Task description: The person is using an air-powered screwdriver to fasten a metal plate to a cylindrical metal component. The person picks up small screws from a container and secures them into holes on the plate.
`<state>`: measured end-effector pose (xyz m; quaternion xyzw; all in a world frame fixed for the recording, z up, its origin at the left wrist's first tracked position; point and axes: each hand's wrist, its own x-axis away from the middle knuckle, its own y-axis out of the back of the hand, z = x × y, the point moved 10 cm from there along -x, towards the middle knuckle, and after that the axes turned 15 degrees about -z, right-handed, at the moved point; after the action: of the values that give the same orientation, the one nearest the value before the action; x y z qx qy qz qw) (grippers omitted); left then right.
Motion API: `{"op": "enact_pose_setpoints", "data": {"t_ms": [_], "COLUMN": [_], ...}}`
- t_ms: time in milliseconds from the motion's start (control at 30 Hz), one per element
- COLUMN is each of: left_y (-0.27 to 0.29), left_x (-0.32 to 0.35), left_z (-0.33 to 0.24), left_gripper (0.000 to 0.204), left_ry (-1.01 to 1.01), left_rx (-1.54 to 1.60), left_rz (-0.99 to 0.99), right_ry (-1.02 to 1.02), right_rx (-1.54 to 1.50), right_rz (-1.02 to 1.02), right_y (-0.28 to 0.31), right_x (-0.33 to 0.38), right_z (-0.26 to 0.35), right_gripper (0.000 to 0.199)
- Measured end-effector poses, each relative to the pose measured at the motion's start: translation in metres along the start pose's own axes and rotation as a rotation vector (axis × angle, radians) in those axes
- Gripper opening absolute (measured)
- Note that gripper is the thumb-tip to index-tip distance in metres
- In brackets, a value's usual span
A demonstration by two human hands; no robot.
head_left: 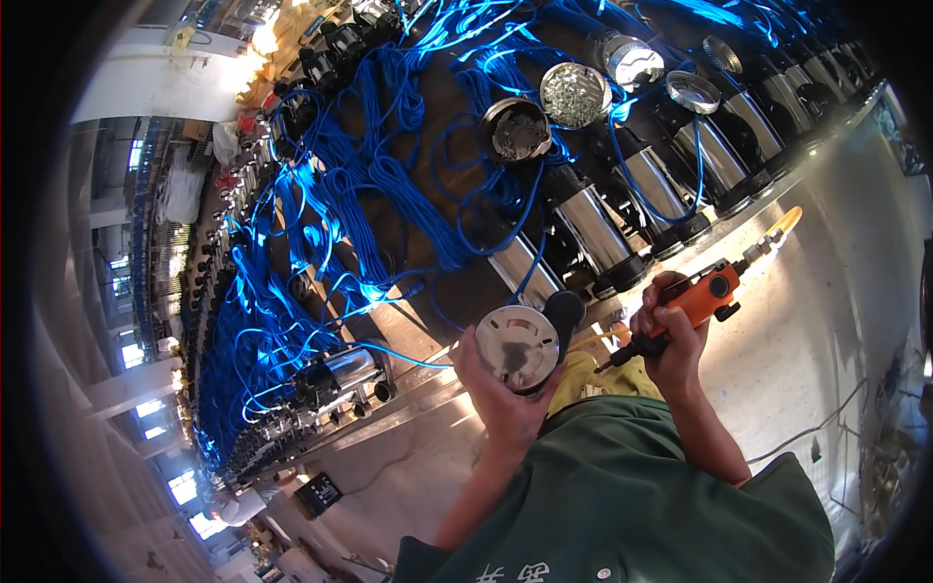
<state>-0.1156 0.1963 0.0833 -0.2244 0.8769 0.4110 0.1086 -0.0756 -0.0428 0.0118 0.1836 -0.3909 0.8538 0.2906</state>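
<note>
My left hand (507,410) is wrapped round a steel pump, whose round, slotted end plate (515,348) faces up. Beside that plate sticks out a black rounded part (566,309). In my right hand (677,342) is an orange pneumatic screwdriver (709,294), gripped round its body. Its dark tip (610,363) points left and down, a little to the right of the pump and apart from it. A yellow air hose (789,220) joins the screwdriver's far end.
Steel pump cylinders (595,231) lie in a row along the bench edge, with blue cable coils (398,189) behind them. Round metal tins (575,94) on the bench hold small parts. More pumps (345,371) stand at the left. A dark cable (821,425) trails on the floor.
</note>
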Motion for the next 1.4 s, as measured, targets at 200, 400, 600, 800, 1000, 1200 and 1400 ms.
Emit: {"op": "enact_pose_setpoints", "data": {"t_ms": [200,400,600,800,1000,1200,1400], "left_y": [0.000,0.020,-0.104,-0.314,-0.343,-0.311,-0.303], "left_x": [0.000,-0.036,-0.201,-0.247,-0.256,-0.255,-0.243], "left_z": [-0.007,-0.037,-0.034,0.059,0.066,0.123,0.124], "left_gripper": [0.111,0.105,0.010,0.025,0.027,0.023,0.021], "left_ry": [-0.101,-0.151,-0.171,-0.687,-0.593,0.846,1.101], "left_rx": [-0.057,0.029,0.281,-0.305,-0.401,0.670,0.925], "left_rz": [0.034,0.016,0.261,0.547,0.631,0.674,0.703], "right_ry": [-0.008,-0.001,0.034,0.147,0.231,0.242,0.244], "right_rx": [-0.015,-0.050,-0.073,-0.056,-0.057,-0.127,-0.074], "right_rz": [-0.023,-0.081,-0.148,-0.209,-0.371,-0.342,-0.290], "right_y": [0.003,0.013,0.033,0.057,0.089,0.078,0.062], "right_x": [-0.005,-0.009,-0.008,0.001,0.006,0.000,-0.003], "right_z": [0.000,0.010,0.021,0.039,0.054,0.058,0.052], "right_gripper": [0.033,0.032,0.031,0.028,0.024,0.025,0.027]}}
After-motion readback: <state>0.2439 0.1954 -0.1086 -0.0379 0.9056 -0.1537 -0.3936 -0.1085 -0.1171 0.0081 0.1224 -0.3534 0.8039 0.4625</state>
